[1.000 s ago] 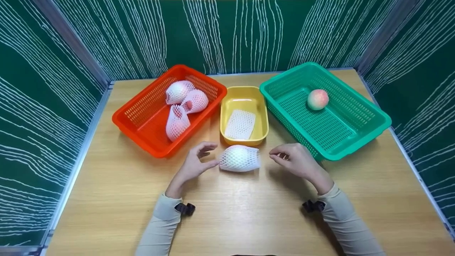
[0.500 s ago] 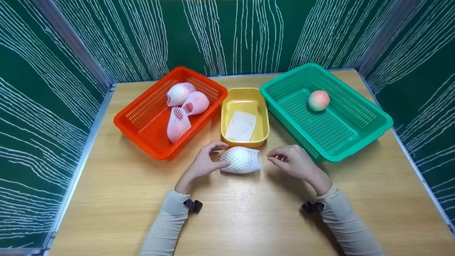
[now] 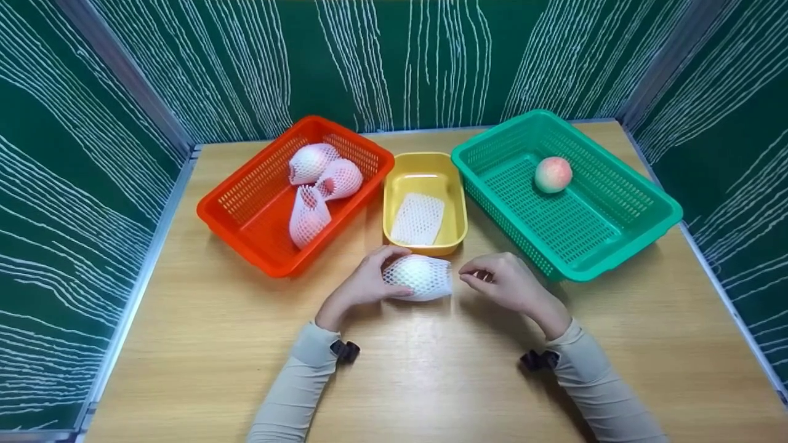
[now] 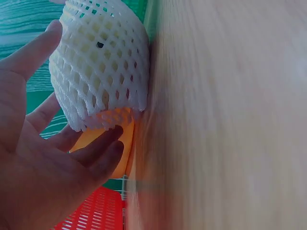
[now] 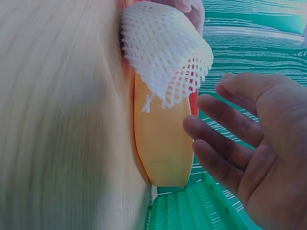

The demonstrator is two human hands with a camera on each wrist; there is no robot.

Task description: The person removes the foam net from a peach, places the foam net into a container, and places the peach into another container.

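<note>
A peach in a white foam net (image 3: 425, 275) lies on the table in front of the yellow bin; only its pale side shows through the mesh. My left hand (image 3: 363, 283) is around its left end, thumb along the near side and index finger on the far side. In the left wrist view, the thumb (image 4: 41, 50) overlaps the mesh and the other fingers lie by the net's open end. My right hand (image 3: 508, 280) is a short way off the net's right end, fingers loosely bent, holding nothing. In the right wrist view the net's right end gapes past the fruit.
A red basket (image 3: 246, 231) at the left holds several netted peaches (image 3: 311, 218). The yellow bin (image 3: 455, 209) contains a flat white foam net (image 3: 418, 218). At the right, a green basket (image 3: 628, 237) holds one bare peach (image 3: 553, 174). Green walls surround the table (image 3: 394, 381).
My left hand has moved right, from beside the netted peach to around its left end. My right hand has shifted slightly left, toward the net. The baskets stay put.
</note>
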